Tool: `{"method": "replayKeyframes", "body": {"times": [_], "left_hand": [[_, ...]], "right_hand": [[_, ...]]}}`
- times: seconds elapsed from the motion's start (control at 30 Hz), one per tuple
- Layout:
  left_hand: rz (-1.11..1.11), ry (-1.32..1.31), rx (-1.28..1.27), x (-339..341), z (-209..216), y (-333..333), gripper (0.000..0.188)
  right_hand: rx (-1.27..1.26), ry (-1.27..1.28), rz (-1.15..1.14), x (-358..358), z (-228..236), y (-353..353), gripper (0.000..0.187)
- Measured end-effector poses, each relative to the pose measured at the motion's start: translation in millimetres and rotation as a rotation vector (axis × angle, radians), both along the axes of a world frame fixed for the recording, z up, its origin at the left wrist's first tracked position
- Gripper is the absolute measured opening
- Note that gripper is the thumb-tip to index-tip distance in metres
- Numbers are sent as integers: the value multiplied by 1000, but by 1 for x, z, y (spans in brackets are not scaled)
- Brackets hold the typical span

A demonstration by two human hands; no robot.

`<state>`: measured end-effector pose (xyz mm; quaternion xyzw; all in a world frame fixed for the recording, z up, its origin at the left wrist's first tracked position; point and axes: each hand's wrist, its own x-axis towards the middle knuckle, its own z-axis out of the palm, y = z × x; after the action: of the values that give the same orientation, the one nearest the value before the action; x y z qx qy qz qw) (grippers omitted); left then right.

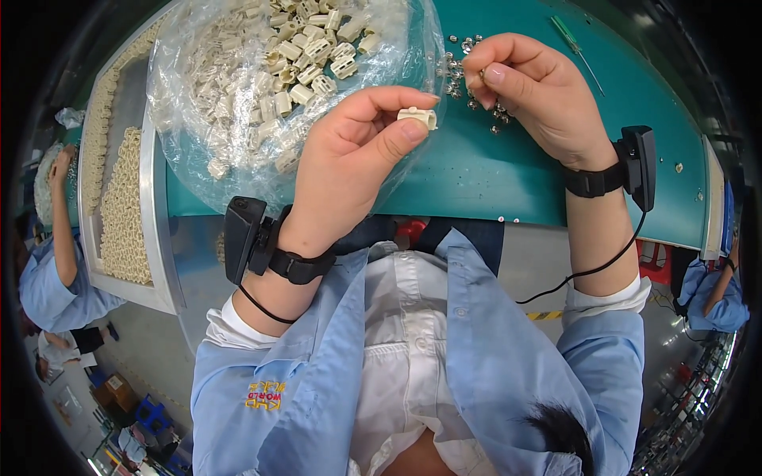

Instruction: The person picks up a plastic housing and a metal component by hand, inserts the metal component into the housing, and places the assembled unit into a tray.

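One co-worker in a light-blue shirt (49,285) is at the far left, beside a metal-framed tray (152,190) packed with rows of cream plastic parts (125,214). Next, a clear plastic bag (390,78) lies spread on the teal table (508,186), heaped with loose cream housings (305,47). Below it, yellow and red lettering is embroidered on the left chest of the wearer's blue jacket (325,397). The left hand (345,166) is over the bag's near right part, gripping one cream housing (417,119) between thumb and index fingertip. Just right of that housing, small shiny metal pieces (453,73) lie scattered, reaching beneath the right hand (548,99). Its thumb and fingers are pinched together; whether a tiny piece sits between them I cannot tell. Farther right lies a green-handled screwdriver (565,33).
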<state>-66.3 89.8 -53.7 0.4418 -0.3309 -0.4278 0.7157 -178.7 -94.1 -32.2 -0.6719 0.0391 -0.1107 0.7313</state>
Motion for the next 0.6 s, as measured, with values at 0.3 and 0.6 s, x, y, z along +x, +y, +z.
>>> {"method": "replayKeyframes", "body": {"times": [0.3,0.6], "left_hand": [[61,-127,142,-3,8,1,21],[-3,5,34,-3,0,7,21]], "right_hand": [[-611,125,-311,4,-1,-3,10],[-938,17,-368,7,-5,5,9]]}}
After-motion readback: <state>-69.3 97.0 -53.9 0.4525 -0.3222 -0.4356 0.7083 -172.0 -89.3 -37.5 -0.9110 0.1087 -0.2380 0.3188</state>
